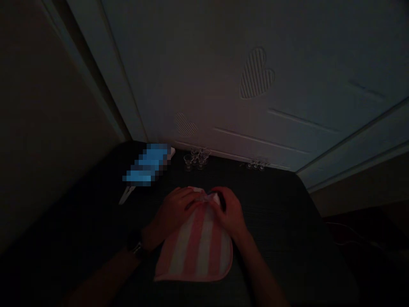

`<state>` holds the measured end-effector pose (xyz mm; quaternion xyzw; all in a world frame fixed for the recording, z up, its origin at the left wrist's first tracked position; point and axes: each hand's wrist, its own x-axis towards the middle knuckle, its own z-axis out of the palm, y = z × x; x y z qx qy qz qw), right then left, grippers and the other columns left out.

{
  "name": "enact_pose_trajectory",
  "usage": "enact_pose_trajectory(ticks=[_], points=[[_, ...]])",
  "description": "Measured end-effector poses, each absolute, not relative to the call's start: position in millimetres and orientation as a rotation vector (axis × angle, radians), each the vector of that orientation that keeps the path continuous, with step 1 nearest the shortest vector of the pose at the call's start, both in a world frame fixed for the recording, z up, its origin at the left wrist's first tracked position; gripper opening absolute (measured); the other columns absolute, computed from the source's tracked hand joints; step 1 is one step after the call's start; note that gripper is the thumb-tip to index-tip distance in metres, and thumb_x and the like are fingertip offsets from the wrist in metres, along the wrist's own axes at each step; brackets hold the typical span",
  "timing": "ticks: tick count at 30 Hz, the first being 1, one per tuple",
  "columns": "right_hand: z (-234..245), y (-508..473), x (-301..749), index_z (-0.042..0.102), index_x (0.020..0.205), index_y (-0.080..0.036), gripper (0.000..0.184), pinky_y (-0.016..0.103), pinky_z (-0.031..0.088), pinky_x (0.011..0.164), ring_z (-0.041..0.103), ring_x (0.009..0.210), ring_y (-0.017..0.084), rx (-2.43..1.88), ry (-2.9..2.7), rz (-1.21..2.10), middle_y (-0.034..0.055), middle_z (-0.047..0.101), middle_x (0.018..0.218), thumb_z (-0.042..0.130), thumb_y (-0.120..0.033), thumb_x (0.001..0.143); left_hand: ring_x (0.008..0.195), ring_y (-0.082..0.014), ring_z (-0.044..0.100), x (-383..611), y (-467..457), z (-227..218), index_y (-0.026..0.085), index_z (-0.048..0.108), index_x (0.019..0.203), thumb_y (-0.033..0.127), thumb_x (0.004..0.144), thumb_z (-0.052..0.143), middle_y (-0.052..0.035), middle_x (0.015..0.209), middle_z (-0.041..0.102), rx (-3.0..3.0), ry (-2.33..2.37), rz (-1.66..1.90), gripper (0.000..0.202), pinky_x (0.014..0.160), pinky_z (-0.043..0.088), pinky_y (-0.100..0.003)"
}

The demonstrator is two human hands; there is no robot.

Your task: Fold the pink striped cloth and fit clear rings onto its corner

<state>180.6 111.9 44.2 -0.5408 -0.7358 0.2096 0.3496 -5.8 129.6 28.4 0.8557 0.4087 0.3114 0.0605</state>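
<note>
A pink-and-white striped cloth [200,243] hangs down toward me from between my hands, over the dark table. My left hand [177,209], with a dark watch on its wrist, has its fingers closed on the cloth's far left edge. On the other side, my right hand [230,211] grips the cloth's far right edge, with thumb and fingers curled around a bunched part. Between the fingertips shows a small see-through thing [207,197], glass-like; the dim light and the fingers hide its shape.
Several small clear stemmed glasses [188,162] stand in a cluster at the table's back, with more little glasses [257,165] farther right. A lit, pixelated screen [147,164] lies at the left. Behind rises a pale panel [204,85] with heart reliefs, bordering the dark table [275,238].
</note>
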Motion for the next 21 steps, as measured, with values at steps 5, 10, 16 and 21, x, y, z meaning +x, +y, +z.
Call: enact_pose_trajectory(ticks=[5,10,16,21], points=[[40.7,111.3,178.0,0.054,0.105,-0.021,0.028,0.034,0.041,0.085,0.051,0.097,0.02,-1.415,-1.967,0.539,0.0057,0.057,0.101,0.056,-0.028,0.078,0.096,-0.0173,0.058,-5.9,129.0,28.3,0.022,0.062,0.099,0.024,0.086,0.046,-0.0021,0.102,0.066,2.571,1.255,0.896,0.02,0.084,0.042,-0.034],[33.0,116.2,181.9,0.057,0.1,-0.02,0.022,0.034,0.04,0.086,0.052,0.095,0.019,-1.437,-1.937,0.53,0.0061,0.059,0.098,0.046,-0.017,0.081,0.094,-0.017,0.059,-5.9,130.0,28.1,0.022,0.062,0.099,0.026,0.086,0.046,-0.0031,0.1,0.066,2.571,1.249,0.97,0.021,0.084,0.042,-0.034],[34.4,118.4,186.7,0.06,0.095,-0.019,0.025,0.027,0.042,0.076,0.057,0.083,0.016,-1.436,-1.796,0.596,0.0043,0.062,0.09,0.038,-0.013,0.082,0.094,-0.0172,0.057,-5.0,129.2,27.8,0.021,0.062,0.098,0.026,0.086,0.046,-0.0028,0.099,0.066,2.615,1.172,0.892,0.021,0.085,0.041,-0.034],[38.4,115.7,185.2,0.059,0.095,-0.02,0.027,0.026,0.042,0.077,0.057,0.085,0.015,-1.371,-1.737,0.606,0.0032,0.062,0.091,0.037,-0.011,0.082,0.088,-0.0166,0.058,-3.7,128.6,27.5,0.021,0.063,0.093,0.028,0.086,0.047,-0.002,0.091,0.065,2.663,1.116,0.792,0.019,0.085,0.041,-0.034]])
